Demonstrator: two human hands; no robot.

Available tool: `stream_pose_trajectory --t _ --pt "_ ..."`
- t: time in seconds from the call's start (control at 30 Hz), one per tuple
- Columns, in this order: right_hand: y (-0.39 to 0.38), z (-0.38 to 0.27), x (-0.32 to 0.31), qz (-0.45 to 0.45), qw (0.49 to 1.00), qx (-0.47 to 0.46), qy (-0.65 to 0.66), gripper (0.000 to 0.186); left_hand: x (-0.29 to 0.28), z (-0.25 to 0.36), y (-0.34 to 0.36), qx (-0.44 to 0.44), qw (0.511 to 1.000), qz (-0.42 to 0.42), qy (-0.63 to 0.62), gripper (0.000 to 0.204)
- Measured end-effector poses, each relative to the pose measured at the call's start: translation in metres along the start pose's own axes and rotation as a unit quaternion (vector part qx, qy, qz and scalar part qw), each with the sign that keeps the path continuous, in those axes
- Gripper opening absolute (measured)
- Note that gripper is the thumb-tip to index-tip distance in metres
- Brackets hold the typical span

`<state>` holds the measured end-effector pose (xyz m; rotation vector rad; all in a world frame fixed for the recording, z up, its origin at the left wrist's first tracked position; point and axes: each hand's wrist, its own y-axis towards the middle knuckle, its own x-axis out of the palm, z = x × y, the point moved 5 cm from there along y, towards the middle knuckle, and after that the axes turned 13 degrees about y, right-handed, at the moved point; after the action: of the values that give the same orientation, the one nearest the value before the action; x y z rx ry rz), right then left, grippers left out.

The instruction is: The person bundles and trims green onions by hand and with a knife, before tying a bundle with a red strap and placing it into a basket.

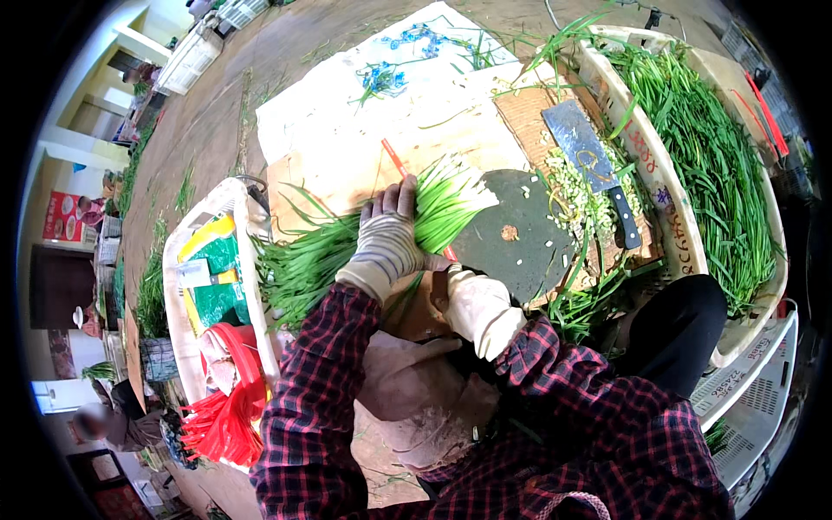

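Note:
A bunch of green garlic chives [446,204] lies across the board, its pale cut ends on a dark round chopping block [511,230]. My left hand [390,234], in a striped white glove with bare fingertips, lies over the bunch and grips it, thumb toward me. Under the chives runs a thin red strap [394,158], showing on the far and near sides. My right hand [481,312], in a pale glove, is closed close to the strap's near end. Something brown shows at its fingers; what it holds I cannot make out.
A cleaver [581,143] rests on cut chive ends right of the block. Beyond it stands a pale crate [667,195] full of chives. At left, another crate [180,325] holds red straps [230,416] and a scraper [204,275]. White sheeting [321,113] covers the far side.

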<state>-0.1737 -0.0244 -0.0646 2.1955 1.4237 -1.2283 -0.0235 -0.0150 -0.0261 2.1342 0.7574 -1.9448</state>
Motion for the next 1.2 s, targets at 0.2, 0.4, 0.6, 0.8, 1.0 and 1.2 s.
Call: stream_pose_trajectory --t 0.2,0.4,0.6,0.8,1.0,1.2 --pt "0.004 0.009 -0.007 -0.062 0.988 -0.044 0.136 0.036 0.002 -0.018 0.035 -0.013 0.994 -0.105 0.015 0.095" --pt "0.009 0.021 -0.079 0.13 0.943 -0.057 0.3 0.029 0.01 -0.011 0.003 -0.032 0.996 0.07 0.052 0.077" --pt "0.09 0.08 -0.106 0.153 0.973 -0.033 0.172 0.035 0.027 0.003 -0.009 -0.023 0.991 0.133 -0.025 0.097" --pt "0.109 0.064 -0.124 0.002 0.997 -0.069 0.027 0.028 0.033 0.003 -0.014 -0.008 0.99 0.139 -0.005 0.108" --pt "0.118 0.076 -0.153 0.108 0.99 -0.074 -0.054 0.021 0.039 0.004 -0.018 0.009 0.984 0.18 -0.016 0.109" --pt "0.16 0.086 -0.227 0.211 0.9 -0.067 0.374 0.05 0.036 0.012 -0.027 0.023 0.98 0.2 -0.009 0.106"
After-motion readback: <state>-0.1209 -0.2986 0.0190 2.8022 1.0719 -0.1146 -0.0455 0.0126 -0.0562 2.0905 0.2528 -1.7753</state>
